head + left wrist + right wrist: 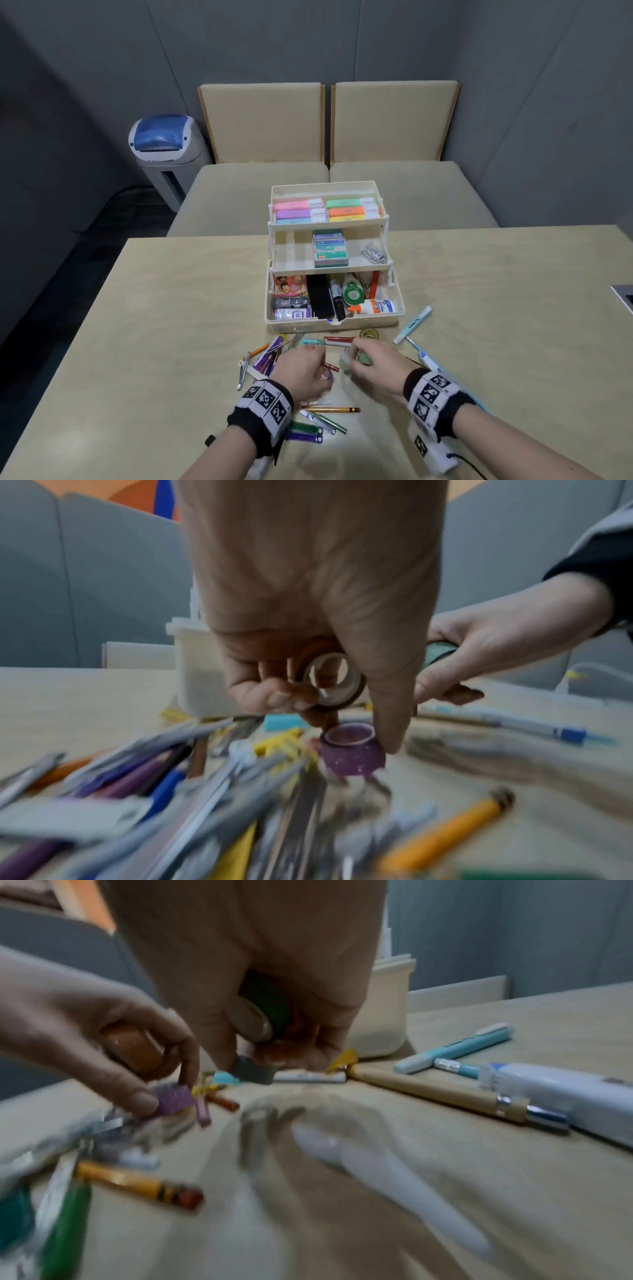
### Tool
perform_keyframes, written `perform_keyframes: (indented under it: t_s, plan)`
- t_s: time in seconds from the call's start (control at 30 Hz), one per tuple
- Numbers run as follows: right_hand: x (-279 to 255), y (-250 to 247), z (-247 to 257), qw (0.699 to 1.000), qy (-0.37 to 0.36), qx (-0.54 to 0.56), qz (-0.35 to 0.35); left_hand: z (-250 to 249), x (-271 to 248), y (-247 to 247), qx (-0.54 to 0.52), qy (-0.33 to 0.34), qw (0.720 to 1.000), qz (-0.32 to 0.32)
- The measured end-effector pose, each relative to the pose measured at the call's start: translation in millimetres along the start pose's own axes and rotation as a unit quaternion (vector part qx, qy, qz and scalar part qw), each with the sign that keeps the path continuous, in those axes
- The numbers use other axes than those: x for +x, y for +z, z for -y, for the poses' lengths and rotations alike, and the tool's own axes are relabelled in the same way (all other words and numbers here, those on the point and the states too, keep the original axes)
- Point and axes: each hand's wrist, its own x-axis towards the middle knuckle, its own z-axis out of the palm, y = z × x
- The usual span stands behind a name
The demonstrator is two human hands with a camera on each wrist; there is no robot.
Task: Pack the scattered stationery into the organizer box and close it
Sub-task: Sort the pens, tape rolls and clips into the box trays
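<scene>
Both hands full of tape

Just in front of the open box (334, 323) on the desk (171, 308), the left hand (308, 615) holds a brown roll (334, 681), fingertips on a purple roll (352, 749). The right hand (253, 969) grips a green roll (265, 1007).

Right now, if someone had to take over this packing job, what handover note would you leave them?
Left hand: holds a brown tape roll in its curled fingers and touches a purple glitter tape roll on the table.
Right hand: grips a green tape roll.
Organizer box: open, trays fanned out; top tray has coloured blocks, middle tray staple boxes, bottom has glue and other items.
Done: part of the stationery is packed.
Left: pens, pencils and markers lie scattered in front of the box; a blue marker lies to its right. Put in the tape rolls, gather the rest, close the box.
</scene>
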Motion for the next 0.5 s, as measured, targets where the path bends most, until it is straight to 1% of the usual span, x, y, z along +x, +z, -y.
perform_keyframes:
  t_s: [0.07, 0.13, 0.2, 0.27, 0.33, 0.43, 0.5]
  plan:
    - [2.9, -29.5, 7.8, 0.997, -0.01, 0.08, -0.01, -1.0, 4.2, -16.2, -0.059, 0.016, 0.998, -0.024]
    - [11.6, -60.3, 10.8, 0.988, -0.018, 0.134, -0.07, -0.8, 9.4, -33.6, -0.125, 0.018, 0.991, -0.055]
    - [25.9, -89.3, 10.4, 0.977, -0.021, 0.155, -0.145, -1.4, 16.1, -50.3, -0.161, 0.019, 0.982, -0.094]
    - [45.9, -111.4, 5.9, 0.971, -0.014, 0.11, -0.21, -3.3, 25.7, -66.0, -0.174, 0.023, 0.974, -0.144]
    - [68.7, -125.3, 1.0, 0.968, 0.001, 0.021, -0.248, -6.3, 37.6, -81.3, -0.173, 0.027, 0.967, -0.186]
    - [98.8, -135.6, 0.2, 0.963, 0.023, -0.112, -0.245, -11.1, 59.2, -98.5, -0.161, 0.027, 0.961, -0.223]
    - [113.2, -138.6, 0.5, 0.955, 0.033, -0.167, -0.245, -14.0, 73.8, -105.2, -0.153, 0.015, 0.959, -0.238]
